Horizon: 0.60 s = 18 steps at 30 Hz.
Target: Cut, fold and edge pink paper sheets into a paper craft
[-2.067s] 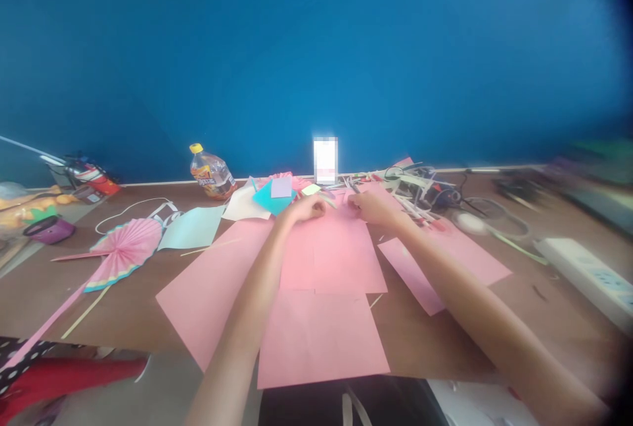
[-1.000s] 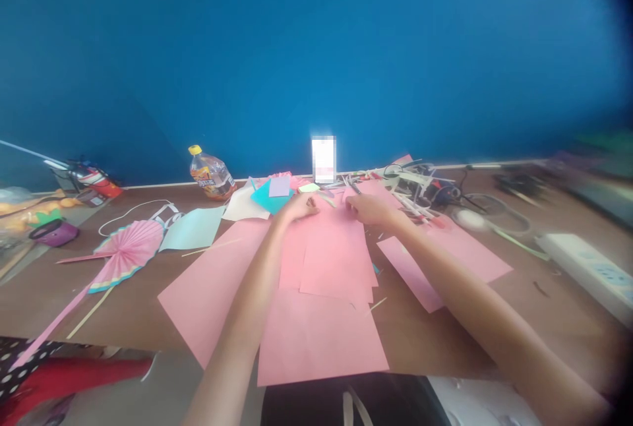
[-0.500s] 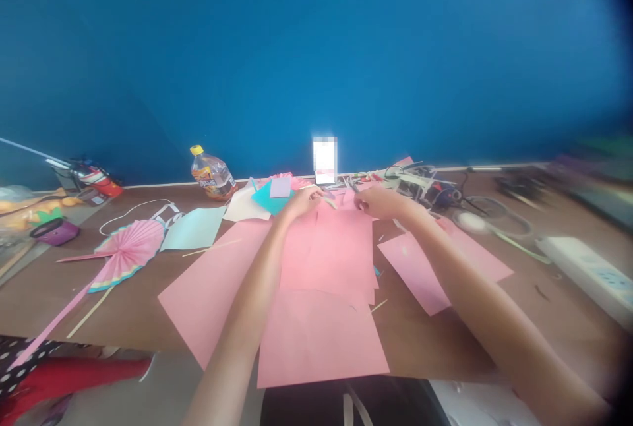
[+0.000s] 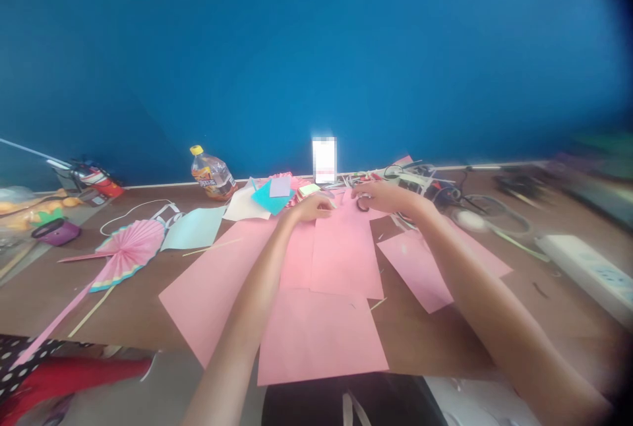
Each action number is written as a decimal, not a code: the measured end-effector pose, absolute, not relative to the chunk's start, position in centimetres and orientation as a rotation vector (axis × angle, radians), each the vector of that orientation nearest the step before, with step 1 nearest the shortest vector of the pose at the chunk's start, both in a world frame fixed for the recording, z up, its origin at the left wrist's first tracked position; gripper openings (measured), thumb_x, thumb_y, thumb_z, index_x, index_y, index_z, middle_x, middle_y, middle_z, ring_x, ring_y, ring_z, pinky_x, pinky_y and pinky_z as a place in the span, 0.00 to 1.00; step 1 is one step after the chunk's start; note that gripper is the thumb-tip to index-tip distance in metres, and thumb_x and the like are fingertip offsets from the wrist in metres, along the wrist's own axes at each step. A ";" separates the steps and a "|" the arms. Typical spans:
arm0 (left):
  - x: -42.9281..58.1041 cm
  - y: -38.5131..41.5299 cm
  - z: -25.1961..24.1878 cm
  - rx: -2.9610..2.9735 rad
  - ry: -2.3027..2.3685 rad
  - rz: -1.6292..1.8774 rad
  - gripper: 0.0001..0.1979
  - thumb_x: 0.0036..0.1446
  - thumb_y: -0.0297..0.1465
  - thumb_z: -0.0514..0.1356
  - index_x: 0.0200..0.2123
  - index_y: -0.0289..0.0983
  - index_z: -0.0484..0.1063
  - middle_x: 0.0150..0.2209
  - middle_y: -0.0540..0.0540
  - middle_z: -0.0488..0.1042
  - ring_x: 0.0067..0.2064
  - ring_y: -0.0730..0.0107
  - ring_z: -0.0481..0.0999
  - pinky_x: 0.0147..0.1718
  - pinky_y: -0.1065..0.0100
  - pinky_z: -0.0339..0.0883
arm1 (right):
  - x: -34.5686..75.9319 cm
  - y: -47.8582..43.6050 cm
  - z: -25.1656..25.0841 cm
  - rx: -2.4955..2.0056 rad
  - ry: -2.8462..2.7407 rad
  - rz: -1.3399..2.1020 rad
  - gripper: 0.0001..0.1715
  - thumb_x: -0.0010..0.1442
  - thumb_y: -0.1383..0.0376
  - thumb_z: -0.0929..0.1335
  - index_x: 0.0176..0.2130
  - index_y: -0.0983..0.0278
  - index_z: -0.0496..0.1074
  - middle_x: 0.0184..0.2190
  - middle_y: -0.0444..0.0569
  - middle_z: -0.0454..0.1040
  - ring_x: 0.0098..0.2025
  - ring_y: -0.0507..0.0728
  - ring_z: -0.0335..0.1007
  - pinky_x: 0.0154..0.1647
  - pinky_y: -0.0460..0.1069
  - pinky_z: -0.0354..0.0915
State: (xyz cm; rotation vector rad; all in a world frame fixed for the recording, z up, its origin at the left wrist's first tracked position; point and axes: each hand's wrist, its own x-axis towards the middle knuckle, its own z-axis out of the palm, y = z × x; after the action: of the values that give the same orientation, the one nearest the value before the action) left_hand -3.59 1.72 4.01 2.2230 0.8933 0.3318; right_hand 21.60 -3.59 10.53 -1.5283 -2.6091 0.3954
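At the far part of the pink sheets, my left hand (image 4: 316,207) has its fingers closed on the top edge of a pink paper sheet (image 4: 346,258). Just to its right, my right hand (image 4: 382,196) is closed around scissors, whose dark handle loop (image 4: 364,204) shows under the fingers; the blades are hard to make out. More pink sheets lie beneath and around, one nearest me (image 4: 321,340) and another at the left (image 4: 212,287). Behind my left hand is a small pale yellow paper (image 4: 309,190).
A lit phone (image 4: 324,161) stands against the blue wall. Left are a drink bottle (image 4: 212,174), a pleated pink paper fan (image 4: 131,251) and a light blue sheet (image 4: 194,228). Paper scraps and cables (image 4: 420,182) clutter the back right, near a white power strip (image 4: 588,274).
The upper pink sheet has shifted slightly right and turned. My left hand has moved a little toward me, uncovering the pale yellow paper. My right hand has moved slightly right, showing the dark handle loop.
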 end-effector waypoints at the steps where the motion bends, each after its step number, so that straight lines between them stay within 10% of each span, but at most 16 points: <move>1: -3.7 1.8 3.8 2.227 0.905 0.327 0.15 0.50 0.36 0.60 0.39 0.35 0.75 0.40 0.44 0.75 0.40 0.66 0.73 0.38 0.69 0.64 | 21.6 -3.5 10.4 -1.548 -2.578 0.397 0.23 0.58 0.66 0.60 0.53 0.57 0.67 0.42 0.49 0.75 0.40 0.57 0.70 0.38 0.49 0.60; 18: -1.6 -0.3 7.5 2.151 0.905 0.748 0.19 0.58 0.42 0.55 0.44 0.34 0.73 0.42 0.43 0.75 0.37 0.70 0.72 0.37 0.70 0.63 | 19.9 -4.0 10.6 -1.453 -2.496 0.256 0.18 0.58 0.66 0.60 0.48 0.58 0.69 0.40 0.49 0.76 0.37 0.57 0.69 0.36 0.48 0.57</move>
State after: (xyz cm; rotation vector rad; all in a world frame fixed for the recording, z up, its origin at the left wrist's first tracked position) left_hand -1.65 -0.31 7.52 2.1507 0.9053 0.7480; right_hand 19.89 -4.04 10.62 -1.4528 -2.4963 0.2562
